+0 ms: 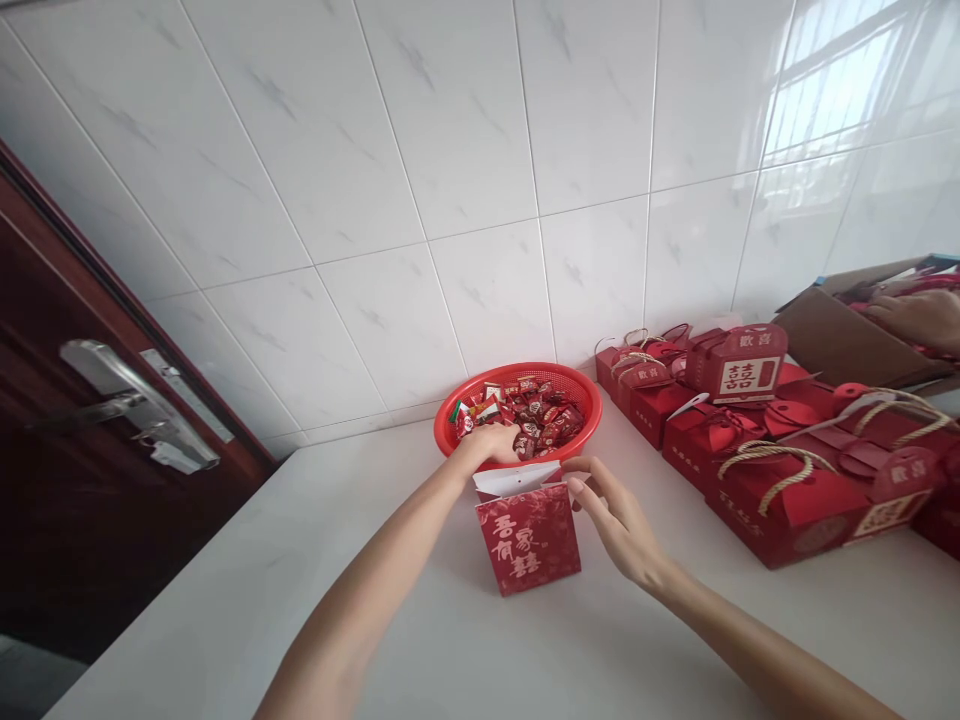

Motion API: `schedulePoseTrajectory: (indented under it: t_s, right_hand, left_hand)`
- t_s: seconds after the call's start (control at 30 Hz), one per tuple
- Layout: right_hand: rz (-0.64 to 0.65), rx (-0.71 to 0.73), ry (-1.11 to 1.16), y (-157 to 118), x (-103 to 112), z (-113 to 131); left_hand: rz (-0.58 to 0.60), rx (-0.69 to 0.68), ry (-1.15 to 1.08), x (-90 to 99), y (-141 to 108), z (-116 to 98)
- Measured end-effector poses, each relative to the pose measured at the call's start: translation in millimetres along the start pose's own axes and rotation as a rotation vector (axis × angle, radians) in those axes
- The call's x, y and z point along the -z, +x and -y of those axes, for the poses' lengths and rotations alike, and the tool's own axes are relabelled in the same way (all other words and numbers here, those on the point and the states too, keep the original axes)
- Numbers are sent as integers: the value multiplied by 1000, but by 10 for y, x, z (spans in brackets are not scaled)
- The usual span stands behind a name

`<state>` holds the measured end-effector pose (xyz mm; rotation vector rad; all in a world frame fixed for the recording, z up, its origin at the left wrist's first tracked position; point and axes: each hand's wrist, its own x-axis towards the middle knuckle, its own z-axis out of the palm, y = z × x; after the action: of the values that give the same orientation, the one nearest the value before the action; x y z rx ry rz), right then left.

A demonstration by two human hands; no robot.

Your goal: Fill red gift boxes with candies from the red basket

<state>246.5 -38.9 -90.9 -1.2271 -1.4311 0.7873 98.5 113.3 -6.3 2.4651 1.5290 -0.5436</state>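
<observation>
A red plastic basket (592, 418) holds many wrapped candies (551, 415), mostly red. My left hand (491, 443) reaches over its front rim into the candies; its fingertips are hidden among them. In front of the basket, a red paper box (529, 540) with white lettering stands upright on the white table, its top open and white inside. My right hand (607, 505) is at the box's right upper edge, thumb and fingers gripping that edge.
Several red gift boxes (795, 490) with rope handles cover the table's right side. Behind them, a person's hand (919, 318) is at a cardboard box (847, 335). A tiled wall (360, 200) rises behind the table (300, 560); a dark door (67, 480) stands left.
</observation>
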Motion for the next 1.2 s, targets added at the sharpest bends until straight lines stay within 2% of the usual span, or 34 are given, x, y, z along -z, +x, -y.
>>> schedulePoseTrajectory:
  t_s: [0.23,0.43,0.6,0.8,0.93,1.2]
  right_hand:
    - [12,5,-9,-8,-2,-23]
    - [-2,6,-27,2,5,15]
    - [6,13,-30,-7,5,13]
    - [12,0,-35,1,-3,5]
    - [21,-5,-45,9,4,5]
    - [24,9,-54,21,2,-25]
  left_hand:
    - [-7,13,44,8,-33,-22]
    - [-88,0,28,-67,2,-56]
    - [-220,-54,-42,-158,57,54]
    - [-300,-99,-167,-211,186,199]
    - [-306,-160,-256,-216,220,199]
    - [-244,-265,-316,-206,156,151]
